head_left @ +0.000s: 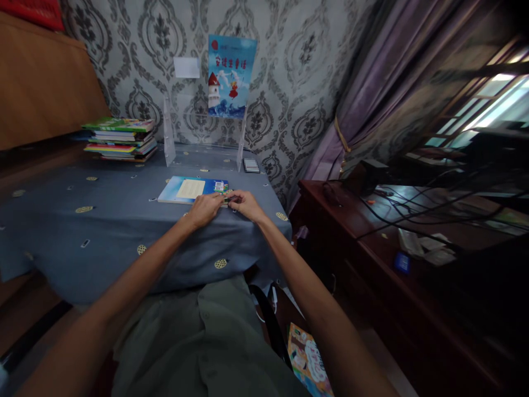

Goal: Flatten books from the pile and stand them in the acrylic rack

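Hands, the left hand point(204, 210) and the right hand point(248, 205), close together near the near edge of the bench point(111, 226). Left: fingers together, resting on the right end of a blue book point(169, 190), which lies flat. Right: thumb and fingers drawn narrow at that same end (whether they grip it cannot be told). Beyond: a small pale stack point(250, 165) beside the right edge; piled books point(118, 140) and a clear stand point(169, 135) toward the far edge.
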A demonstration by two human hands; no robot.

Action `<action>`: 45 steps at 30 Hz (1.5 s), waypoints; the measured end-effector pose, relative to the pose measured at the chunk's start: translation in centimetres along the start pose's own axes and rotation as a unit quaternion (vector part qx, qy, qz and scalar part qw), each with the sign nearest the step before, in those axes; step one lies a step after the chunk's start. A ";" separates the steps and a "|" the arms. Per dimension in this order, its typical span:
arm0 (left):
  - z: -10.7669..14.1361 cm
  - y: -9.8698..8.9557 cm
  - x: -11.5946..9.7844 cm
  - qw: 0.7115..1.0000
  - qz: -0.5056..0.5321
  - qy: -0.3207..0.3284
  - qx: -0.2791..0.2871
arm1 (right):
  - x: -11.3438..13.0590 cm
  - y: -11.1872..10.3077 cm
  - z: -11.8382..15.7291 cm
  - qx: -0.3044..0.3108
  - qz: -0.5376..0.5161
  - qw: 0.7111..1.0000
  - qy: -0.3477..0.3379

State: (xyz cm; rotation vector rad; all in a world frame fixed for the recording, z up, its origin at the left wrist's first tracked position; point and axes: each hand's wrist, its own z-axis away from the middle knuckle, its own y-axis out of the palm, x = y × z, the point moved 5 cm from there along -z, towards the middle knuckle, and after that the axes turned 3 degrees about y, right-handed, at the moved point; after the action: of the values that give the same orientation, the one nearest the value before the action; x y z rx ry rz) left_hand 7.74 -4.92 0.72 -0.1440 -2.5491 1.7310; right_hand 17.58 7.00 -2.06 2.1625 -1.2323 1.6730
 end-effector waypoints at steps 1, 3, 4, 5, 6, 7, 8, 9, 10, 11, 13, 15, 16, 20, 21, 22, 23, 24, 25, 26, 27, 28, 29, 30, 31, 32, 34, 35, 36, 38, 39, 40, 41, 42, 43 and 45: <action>0.0 0.0 0.0 1.000 -0.003 -0.002 0.002 | 0.0 0.0 0.0 0.002 0.000 1.000 0.001; 0.0 -0.1 -0.1 1.000 -0.009 -0.006 0.003 | -0.1 0.0 0.0 0.006 -0.002 1.000 0.005; 0.0 -0.1 -0.1 1.000 -0.011 -0.007 0.004 | -0.1 0.0 0.0 0.008 -0.003 1.000 0.006; 0.0 -0.1 -0.1 1.000 -0.012 -0.008 0.003 | -0.1 0.0 0.0 0.009 -0.004 1.000 0.007; 0.0 -0.2 -0.1 1.000 -0.013 -0.008 0.003 | -0.1 0.0 0.0 0.010 -0.006 1.000 0.008; 0.1 -0.2 -0.1 1.000 -0.013 -0.009 0.002 | -0.1 0.0 0.0 0.011 -0.007 1.000 0.008; 0.1 -0.2 -0.1 1.000 -0.013 -0.009 0.001 | -0.1 -0.1 0.0 0.010 -0.009 1.000 0.008; 0.1 -0.3 -0.1 1.000 -0.013 -0.009 0.001 | -0.1 -0.1 0.0 0.009 -0.011 1.000 0.007; 0.1 -0.3 -0.1 1.000 -0.012 -0.008 0.000 | -0.1 -0.1 0.0 0.008 -0.012 1.000 0.007; 0.1 -0.3 -0.1 1.000 -0.010 -0.008 -0.001 | -0.2 0.0 0.0 0.005 -0.014 1.000 0.006; 0.1 -0.3 -0.1 1.000 -0.007 -0.004 -0.003 | -0.3 0.0 -0.1 -0.002 -0.018 1.000 0.005; 0.1 -0.3 -0.1 1.000 -0.004 0.000 -0.005 | -0.4 0.0 -0.2 -0.009 -0.023 1.000 0.003; 0.1 -0.2 -0.1 1.000 -0.002 0.002 -0.006 | -0.5 0.1 -0.3 -0.012 -0.025 1.000 0.004; 0.2 -0.2 -0.1 1.000 0.005 0.007 -0.011 | -0.7 0.1 -0.3 -0.012 -0.031 0.999 0.007; 0.2 -0.2 -0.1 1.000 0.007 0.008 -0.012 | -0.7 0.0 -0.3 -0.013 -0.030 0.999 0.007; 0.3 -0.2 -0.1 1.000 0.008 0.009 -0.012 | -0.7 0.0 -0.3 -0.014 -0.030 0.999 0.008; 0.3 -0.1 -0.1 1.000 0.009 0.010 -0.012 | -0.6 -0.1 -0.2 -0.016 -0.029 0.999 0.008; 0.3 -0.1 -0.1 1.000 0.009 0.012 -0.011 | -0.6 -0.1 -0.2 -0.017 -0.028 0.999 0.008; 0.3 -0.1 0.0 1.000 0.008 0.014 -0.010 | -0.6 -0.2 -0.2 -0.018 -0.028 0.999 0.009; 0.3 0.0 0.0 1.000 0.007 0.015 -0.009 | -0.6 -0.2 -0.2 -0.018 -0.028 0.999 0.009; 0.2 0.0 0.0 1.000 0.006 0.016 -0.007 | -0.6 -0.1 -0.2 -0.018 -0.027 0.999 0.011; 0.2 0.1 0.0 1.000 0.004 0.017 -0.005 | -0.7 -0.1 -0.2 -0.018 -0.027 0.999 0.012; 0.2 0.1 0.0 1.000 0.002 0.018 -0.003 | -0.7 -0.1 -0.3 -0.019 -0.026 0.999 0.013; 0.1 0.2 0.0 1.000 0.000 0.019 -0.001 | -0.8 -0.1 -0.3 -0.019 -0.026 0.999 0.015; 0.1 0.2 0.0 1.000 -0.003 0.019 0.002 | -0.8 0.0 -0.3 -0.019 -0.027 0.999 0.016; 0.1 0.2 0.0 1.000 -0.005 0.019 0.004 | -0.9 0.0 -0.3 -0.018 -0.028 0.999 0.017; 0.0 0.1 -0.1 1.000 -0.012 0.016 0.008 | -0.9 0.0 -0.3 -0.011 -0.033 0.999 0.019; 0.0 0.1 -0.1 1.000 -0.016 0.014 0.009 | -0.8 -0.1 -0.3 -0.006 -0.037 0.999 0.020; -0.1 0.0 -0.1 1.000 -0.020 0.011 0.010 | -0.8 -0.1 -0.2 0.001 -0.041 0.999 0.021; -0.1 -0.1 -0.1 1.000 -0.026 0.004 0.010 | -0.7 -0.2 -0.2 0.015 -0.050 0.998 0.026; -0.1 -0.2 -0.1 1.000 -0.029 0.000 0.009 | -0.7 -0.3 -0.1 0.020 -0.055 0.998 0.028; -0.2 -0.2 -0.1 0.999 -0.031 -0.004 0.007 | -0.8 -0.3 -0.2 0.024 -0.058 0.998 0.031; -0.2 -0.3 -0.1 0.999 -0.032 -0.008 0.004 | -0.8 -0.3 -0.2 0.025 -0.061 0.997 0.033; -0.2 -0.3 -0.1 0.999 -0.032 -0.011 0.002 | -0.9 -0.3 -0.3 0.024 -0.063 0.997 0.035; -0.2 -0.3 -0.1 0.999 -0.031 -0.013 0.000 | -0.9 -0.3 -0.5 0.021 -0.064 0.997 0.037; -0.2 -0.3 0.0 1.000 -0.028 -0.014 -0.004 | -1.1 -0.2 -0.8 0.014 -0.065 0.997 0.040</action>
State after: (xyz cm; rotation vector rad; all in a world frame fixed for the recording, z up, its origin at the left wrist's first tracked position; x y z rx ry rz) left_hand 7.79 -4.84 1.07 -0.0490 -2.5546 1.7162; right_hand 17.10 8.16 -2.62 2.1193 -1.0308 1.7148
